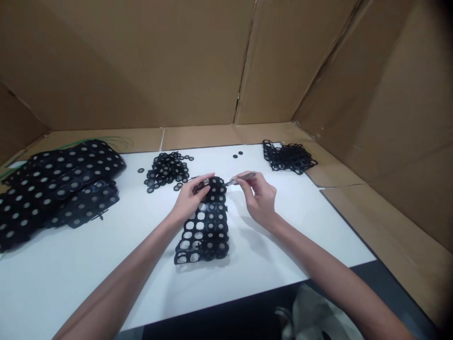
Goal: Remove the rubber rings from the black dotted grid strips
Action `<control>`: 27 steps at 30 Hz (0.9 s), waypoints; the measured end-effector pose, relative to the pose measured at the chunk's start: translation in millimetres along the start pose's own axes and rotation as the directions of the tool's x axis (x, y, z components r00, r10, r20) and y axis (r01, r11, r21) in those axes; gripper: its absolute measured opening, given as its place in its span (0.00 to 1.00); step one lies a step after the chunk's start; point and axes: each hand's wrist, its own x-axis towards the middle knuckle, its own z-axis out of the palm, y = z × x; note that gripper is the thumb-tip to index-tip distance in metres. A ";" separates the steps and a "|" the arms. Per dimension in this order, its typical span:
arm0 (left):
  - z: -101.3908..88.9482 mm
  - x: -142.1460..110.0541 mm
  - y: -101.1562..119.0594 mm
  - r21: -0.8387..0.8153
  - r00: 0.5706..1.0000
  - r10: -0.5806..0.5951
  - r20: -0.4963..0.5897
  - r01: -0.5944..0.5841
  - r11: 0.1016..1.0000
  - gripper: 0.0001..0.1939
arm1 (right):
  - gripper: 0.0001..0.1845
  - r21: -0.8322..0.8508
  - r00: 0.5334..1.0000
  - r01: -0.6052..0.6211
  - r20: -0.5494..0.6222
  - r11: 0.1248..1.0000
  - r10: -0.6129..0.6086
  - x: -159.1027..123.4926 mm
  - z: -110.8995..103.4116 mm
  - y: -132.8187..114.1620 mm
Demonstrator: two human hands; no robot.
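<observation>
A black sheet of joined rings [205, 226] lies on the white table [283, 236] in front of me; some of its rings are punched out. My left hand [193, 196] pinches the sheet's far end, fingers closed on it. My right hand [260, 193] is closed on a thin metal tool [240, 178] like tweezers, whose tip points at the sheet's far right corner.
A pile of loose black rings [166, 170] lies behind the sheet. A stack of full black sheets [56, 184] sits at the left. Emptied black frames [288, 157] lie at the far right. Two loose discs [238, 154] rest nearby. Cardboard walls [198, 61] enclose the table.
</observation>
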 end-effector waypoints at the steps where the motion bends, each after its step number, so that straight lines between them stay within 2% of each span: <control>1: 0.7 -0.4 0.3 -0.009 1.000 0.000 -0.004 0.000 1.000 0.17 | 0.03 -0.001 1.000 -0.003 0.000 1.000 0.003 -0.1 0.1 -0.2; 8: 0.6 -0.7 0.1 0.073 1.000 0.020 -0.009 -0.020 0.997 0.15 | 0.04 -0.016 1.000 0.024 0.015 1.000 -0.024 0.2 -1.6 -1.4; 12: 1.7 -2.0 -3.7 0.088 0.995 -0.002 -0.103 0.011 0.996 0.25 | 0.04 -0.039 1.000 0.026 0.018 0.999 -0.025 -0.3 -2.0 -1.9; 17: 1.9 -3.3 -4.3 0.125 0.961 0.008 -0.276 0.027 0.992 0.32 | 0.04 -0.029 0.999 0.036 0.017 0.999 -0.036 1.1 -2.7 -2.9; 20: 0.7 -2.1 -4.1 0.146 0.967 0.029 -0.252 0.008 0.989 0.30 | 0.05 -0.031 0.999 0.044 0.018 0.999 -0.043 1.6 -3.3 -2.8; 23: -0.9 0.6 -6.1 0.188 0.983 0.053 -0.174 -0.020 0.982 0.20 | 0.05 -0.040 0.999 0.049 0.023 0.998 -0.048 1.5 -3.8 -2.7; 25: -2.5 2.4 -7.8 0.178 0.993 0.015 -0.117 0.006 0.984 0.16 | 0.05 -0.043 0.999 0.048 0.023 0.998 -0.047 1.3 -3.7 -3.2; 27: -4.4 3.4 -8.4 0.150 0.995 -0.059 -0.080 0.071 0.986 0.17 | 0.05 -0.046 0.998 0.050 0.028 0.998 -0.049 1.3 -3.4 -4.1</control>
